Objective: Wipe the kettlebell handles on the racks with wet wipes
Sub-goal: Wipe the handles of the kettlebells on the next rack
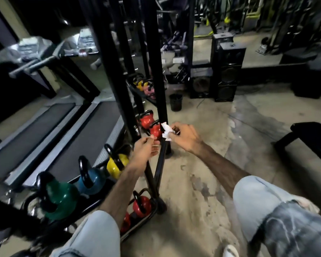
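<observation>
My right hand (183, 137) pinches a crumpled white wet wipe (166, 131) in front of the black rack post (159, 75). My left hand (145, 151) hovers just left of it with fingers loosely curled, its fingertips near the wipe; whether they touch it I cannot tell. Kettlebells with black handles sit on the low rack: green (60, 199), blue (90, 179), yellow (116, 166), two red ones (146, 120) behind my hands, and more red ones (142, 204) on the lower shelf.
Two treadmills (67, 138) run along the left of the rack. A black bin (176, 102) and tall speakers (228, 71) stand further back on the concrete floor. A black bench (308, 140) sits at the right. My knees in light jeans fill the bottom.
</observation>
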The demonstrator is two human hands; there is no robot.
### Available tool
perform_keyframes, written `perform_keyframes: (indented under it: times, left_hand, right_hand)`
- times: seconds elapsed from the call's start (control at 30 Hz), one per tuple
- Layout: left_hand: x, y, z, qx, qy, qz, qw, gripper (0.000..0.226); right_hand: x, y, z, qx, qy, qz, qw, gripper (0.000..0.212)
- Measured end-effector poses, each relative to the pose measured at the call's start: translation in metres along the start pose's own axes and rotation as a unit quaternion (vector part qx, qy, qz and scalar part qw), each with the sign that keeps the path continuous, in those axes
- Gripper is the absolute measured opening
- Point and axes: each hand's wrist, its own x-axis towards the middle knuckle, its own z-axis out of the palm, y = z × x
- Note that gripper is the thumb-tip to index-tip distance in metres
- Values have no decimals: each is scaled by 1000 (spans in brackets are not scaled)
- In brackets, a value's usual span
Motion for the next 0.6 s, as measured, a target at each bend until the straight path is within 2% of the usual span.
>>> perform_keyframes:
  times: [0.1,0.3,0.43,0.6]
  left_hand:
    - [38,15,49,45,-6,52,998,16]
    - [127,62,157,68,49,109,991,17]
    - [189,88,203,82,44,125,988,13]
    - [284,112,248,120,74,155,978,17]
  right_hand:
    - [40,36,-35,40,32,-5,999,14]
    - [140,102,-114,54,30,-28,998,6]
    - [207,132,-140,79,37,-35,996,10]
    - [317,168,-153,59,17,-51,997,15]
